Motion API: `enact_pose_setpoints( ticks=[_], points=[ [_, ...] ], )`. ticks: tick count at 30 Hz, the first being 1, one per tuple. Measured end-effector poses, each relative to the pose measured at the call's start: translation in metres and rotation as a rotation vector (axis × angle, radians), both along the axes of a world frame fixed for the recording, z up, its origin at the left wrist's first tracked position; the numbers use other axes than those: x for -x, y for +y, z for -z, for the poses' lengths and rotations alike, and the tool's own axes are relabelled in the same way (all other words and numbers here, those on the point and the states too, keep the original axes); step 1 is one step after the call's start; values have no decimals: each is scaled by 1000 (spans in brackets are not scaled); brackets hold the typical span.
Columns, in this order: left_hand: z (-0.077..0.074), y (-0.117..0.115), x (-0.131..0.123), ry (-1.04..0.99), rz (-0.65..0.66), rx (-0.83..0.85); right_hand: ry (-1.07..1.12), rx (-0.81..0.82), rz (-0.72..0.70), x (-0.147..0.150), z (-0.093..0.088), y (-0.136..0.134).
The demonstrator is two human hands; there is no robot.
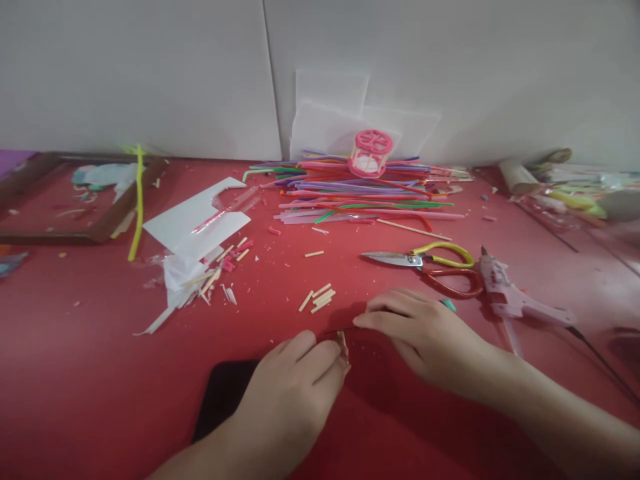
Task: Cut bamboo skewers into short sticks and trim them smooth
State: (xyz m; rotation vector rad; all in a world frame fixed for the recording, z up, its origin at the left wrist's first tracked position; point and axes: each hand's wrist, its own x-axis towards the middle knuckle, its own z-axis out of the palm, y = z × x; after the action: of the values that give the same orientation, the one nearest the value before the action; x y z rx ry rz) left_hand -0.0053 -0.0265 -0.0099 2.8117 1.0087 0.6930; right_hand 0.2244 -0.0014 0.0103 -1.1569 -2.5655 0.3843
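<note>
My left hand is closed around a small tan piece, whose end shows at the fingertips. Most of that piece is hidden, so its kind is unclear. Just to the right, my right hand is pinched on a thin dark strand that runs toward the piece. Beyond both hands lie several short cut wooden sticks. Scissors with one yellow and one red handle rest past my right hand. A pink glue gun lies to the right of them.
Behind, a small pink cage-like craft piece stands on a heap of colourful pipe cleaners. White cut card and scraps are at left, near a brown frame. A dark flat object lies partly under my left arm.
</note>
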Motion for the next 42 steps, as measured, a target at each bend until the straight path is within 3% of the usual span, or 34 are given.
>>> enact_pose_setpoints(
  ticks=[42],
  points=[
    [0, 1, 2, 48, 17, 52, -24, 36, 20, -5, -1, -4]
  ],
)
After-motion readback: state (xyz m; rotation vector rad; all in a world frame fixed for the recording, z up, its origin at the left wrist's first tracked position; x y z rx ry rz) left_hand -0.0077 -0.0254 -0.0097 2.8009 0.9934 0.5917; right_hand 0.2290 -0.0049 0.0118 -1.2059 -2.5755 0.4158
